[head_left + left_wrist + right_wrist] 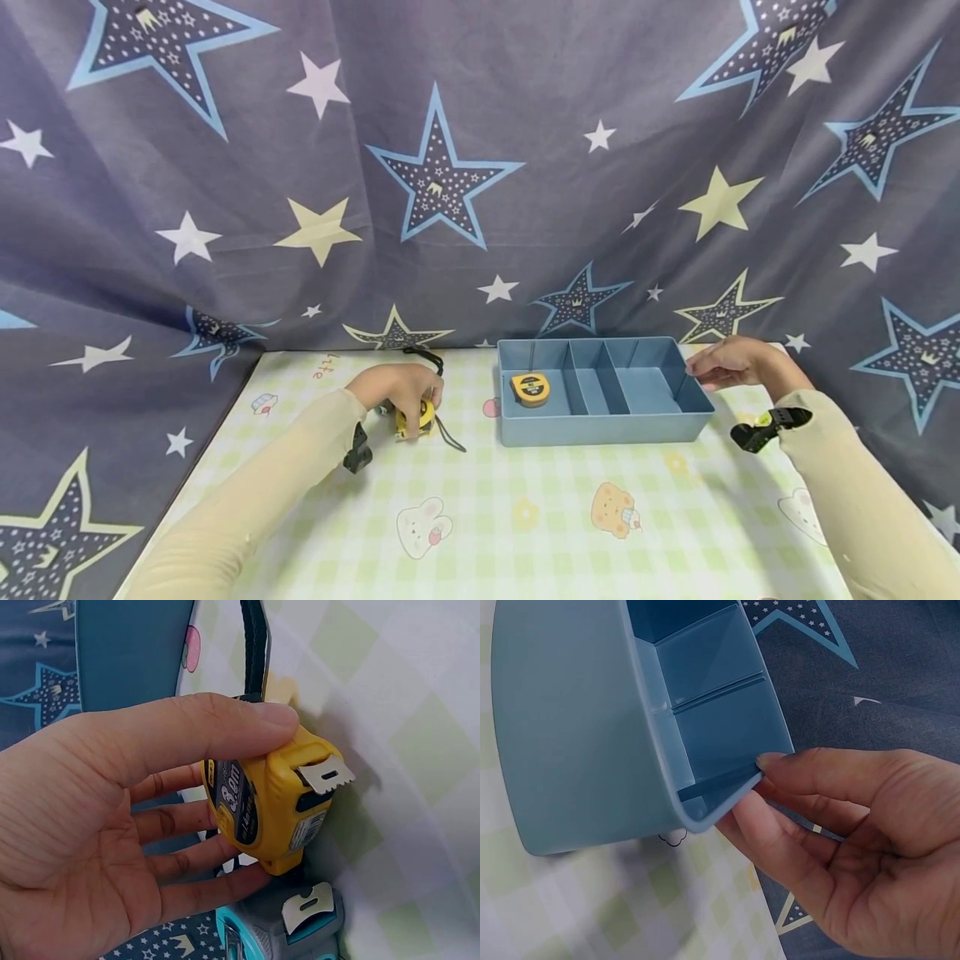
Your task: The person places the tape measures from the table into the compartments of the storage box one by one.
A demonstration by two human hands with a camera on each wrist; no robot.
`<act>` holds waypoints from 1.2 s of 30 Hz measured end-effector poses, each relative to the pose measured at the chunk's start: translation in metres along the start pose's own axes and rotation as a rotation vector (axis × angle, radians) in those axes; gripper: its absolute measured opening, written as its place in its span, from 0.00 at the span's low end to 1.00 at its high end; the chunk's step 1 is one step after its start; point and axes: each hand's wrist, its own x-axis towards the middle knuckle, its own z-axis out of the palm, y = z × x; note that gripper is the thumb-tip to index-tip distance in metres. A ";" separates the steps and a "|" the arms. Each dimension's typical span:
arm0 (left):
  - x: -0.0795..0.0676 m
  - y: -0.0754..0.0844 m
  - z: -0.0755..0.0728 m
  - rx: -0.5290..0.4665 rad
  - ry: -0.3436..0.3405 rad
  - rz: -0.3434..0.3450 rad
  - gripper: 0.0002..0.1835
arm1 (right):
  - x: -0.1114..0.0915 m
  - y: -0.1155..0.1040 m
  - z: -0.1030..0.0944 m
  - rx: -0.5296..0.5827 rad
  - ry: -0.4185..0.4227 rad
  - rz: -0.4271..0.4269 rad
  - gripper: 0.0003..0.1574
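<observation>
In the left wrist view, my left hand (97,802) grips a yellow tape measure (289,799), thumb on top and fingers curled at its far side. Its metal hook sticks out and a dark strap hangs from it. Close beside it lies a grey and teal tape measure (330,922), mostly hidden by the hand in the head view. My right hand (735,364) pinches the right end wall of a blue divided box (600,431) between thumb and fingers. Inside the box's left compartment lies another yellow tape measure (531,388); the middle and right compartments hold nothing visible.
A checked tablecloth (525,542) with cartoon prints covers the table. Behind the table hangs a dark curtain (562,67) with stars, close to the back of the box. A black strap (423,356) lies behind my left hand.
</observation>
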 end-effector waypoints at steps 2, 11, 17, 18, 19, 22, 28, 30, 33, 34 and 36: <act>0.001 0.000 -0.001 -0.006 -0.002 -0.001 0.27 | 0.000 0.001 0.000 0.001 0.001 -0.003 0.32; 0.002 0.000 -0.004 0.005 0.020 0.015 0.26 | 0.000 0.002 -0.002 0.001 0.005 -0.013 0.31; 0.001 0.002 -0.002 -0.045 0.016 0.000 0.24 | 0.001 0.004 -0.001 0.000 0.014 -0.010 0.27; 0.001 0.002 -0.003 -0.040 0.015 -0.002 0.24 | 0.001 0.004 0.000 0.000 0.016 -0.011 0.27; 0.001 0.002 -0.003 -0.033 0.014 -0.004 0.24 | 0.001 0.004 0.000 -0.002 0.017 -0.014 0.27; 0.000 0.004 -0.004 -0.006 0.008 -0.012 0.24 | 0.000 0.003 0.000 -0.003 0.018 -0.015 0.27; -0.001 0.005 -0.006 0.002 -0.001 -0.024 0.23 | -0.001 0.001 0.000 -0.003 0.022 -0.018 0.28; -0.002 0.006 -0.006 0.002 0.001 -0.026 0.23 | -0.001 0.001 0.001 0.002 0.020 -0.018 0.27; -0.003 0.007 -0.007 0.027 0.008 -0.026 0.23 | -0.001 0.002 0.001 0.014 0.015 -0.014 0.26; -0.003 0.007 -0.008 0.037 0.011 -0.025 0.23 | -0.001 0.002 0.001 0.016 0.014 -0.013 0.25; -0.004 0.007 -0.009 0.051 0.018 -0.020 0.23 | -0.001 0.003 0.001 0.012 0.013 -0.013 0.26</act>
